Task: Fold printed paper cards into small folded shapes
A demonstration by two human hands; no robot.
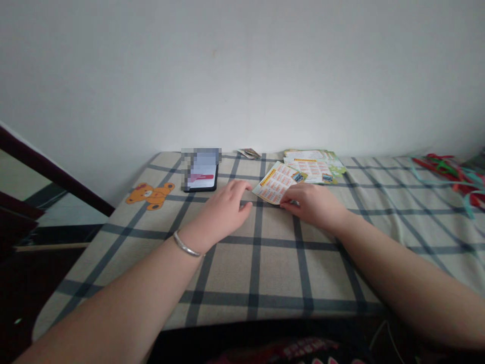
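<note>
A printed card [273,183] with yellow heading and orange text blocks is tilted in front of me, pinched at its lower right corner by my right hand [308,202]. My left hand [232,202], with a silver bangle [186,246] on the wrist, is just left of the card. Its thumb and fingers are apart, and nothing is between them. Behind my right hand lies a spread of similar printed cards [312,168], partly overlapping, with green edges. A small crumpled-looking piece of paper or packet [249,152] lies by the wall.
A phone [202,174] with a lit screen lies left of my left hand. Beyond it is an orange bear cutout [149,194]. Tangled red, green and teal ribbons [450,174] lie at the far right. The checked tablecloth [227,283] meets a white wall [242,76].
</note>
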